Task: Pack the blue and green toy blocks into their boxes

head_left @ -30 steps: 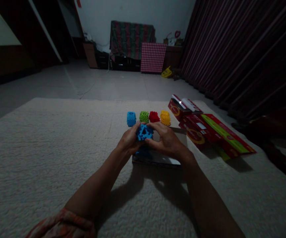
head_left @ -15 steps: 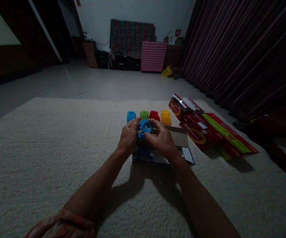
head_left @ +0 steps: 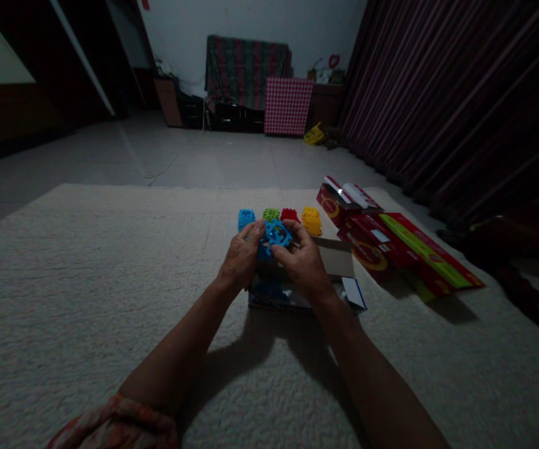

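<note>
Blue openwork piece (head_left: 278,234), head view: held up near frame centre between both hands, taken as clock centre here. Left edge gripped by left hand (head_left: 241,254) at 8 o'clock, fingers curled in; left thumb placement cannot be told. Right side pinched by right hand (head_left: 307,259) at 4 o'clock, thumb pressed on near face, fingers bent behind. Number of parts in piece cannot be told.

Blocks set out in a row beyond: blue block (head_left: 246,216) at 10, green block (head_left: 271,213) just off 12, red block (head_left: 290,213) at 1, yellow block (head_left: 312,222) at 2. Open box (head_left: 337,257) seen at 5, partly covered by hands. Red cartons (head_left: 367,246) grouped at 2 to 3. All laid on cream quilted mat (head_left: 110,280). Checked cloth (head_left: 288,107) hung far off at 12.
</note>
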{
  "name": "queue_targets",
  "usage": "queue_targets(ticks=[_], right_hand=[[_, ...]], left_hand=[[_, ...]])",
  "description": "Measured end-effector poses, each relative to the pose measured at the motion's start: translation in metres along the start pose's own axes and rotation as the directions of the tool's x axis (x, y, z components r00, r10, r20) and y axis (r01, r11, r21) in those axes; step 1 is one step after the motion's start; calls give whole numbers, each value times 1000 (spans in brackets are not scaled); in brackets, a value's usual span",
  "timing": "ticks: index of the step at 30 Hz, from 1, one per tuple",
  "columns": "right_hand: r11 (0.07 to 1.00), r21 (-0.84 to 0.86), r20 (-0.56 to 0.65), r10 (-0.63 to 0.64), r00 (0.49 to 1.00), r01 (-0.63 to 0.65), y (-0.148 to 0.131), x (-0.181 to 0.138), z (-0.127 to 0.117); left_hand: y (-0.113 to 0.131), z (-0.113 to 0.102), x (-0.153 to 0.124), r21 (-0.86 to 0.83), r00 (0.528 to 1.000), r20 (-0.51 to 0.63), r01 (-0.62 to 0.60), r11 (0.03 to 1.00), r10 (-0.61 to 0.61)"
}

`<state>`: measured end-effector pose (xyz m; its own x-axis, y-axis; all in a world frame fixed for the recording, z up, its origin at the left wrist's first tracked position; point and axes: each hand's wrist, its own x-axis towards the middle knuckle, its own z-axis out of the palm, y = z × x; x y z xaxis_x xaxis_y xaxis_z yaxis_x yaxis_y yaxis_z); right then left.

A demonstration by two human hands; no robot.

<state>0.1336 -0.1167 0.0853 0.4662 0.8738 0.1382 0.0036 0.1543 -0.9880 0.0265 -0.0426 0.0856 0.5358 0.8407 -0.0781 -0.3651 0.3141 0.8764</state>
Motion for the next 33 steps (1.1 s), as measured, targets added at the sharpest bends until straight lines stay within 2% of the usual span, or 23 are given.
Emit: queue_targets(ticks=[3,8,17,22,25,28,33], right_hand=[[1000,8,-3,-5,1000,5,-1,0,-3],[999,-42,-14,-33,999,33,0,1,-9],[969,-210,-47,-145,988,132,15,-1,-16],[936,-293,-34,-214,976,195,13,-2,-17],[852,-451,17,-288,958,264,9,-2,-22],[713,-607,119,-355,927,351,2,0,-30],[541,-730,286,-311,906,417,-10,3,-44]], left_hand=[[6,3,-2,6,1000,6,-27,1000,27],[11,7,-4,-32,999,-26,38,999,-39],[13,-4,-1,69,987,42,150,986,-153],[13,-7,-1,130,990,70,111,985,-121],[11,-8,-1,189,995,64,58,980,-71],[8,-8,-1,256,996,91,-9,967,-15],[5,-9,-2,354,983,182,-78,932,13]])
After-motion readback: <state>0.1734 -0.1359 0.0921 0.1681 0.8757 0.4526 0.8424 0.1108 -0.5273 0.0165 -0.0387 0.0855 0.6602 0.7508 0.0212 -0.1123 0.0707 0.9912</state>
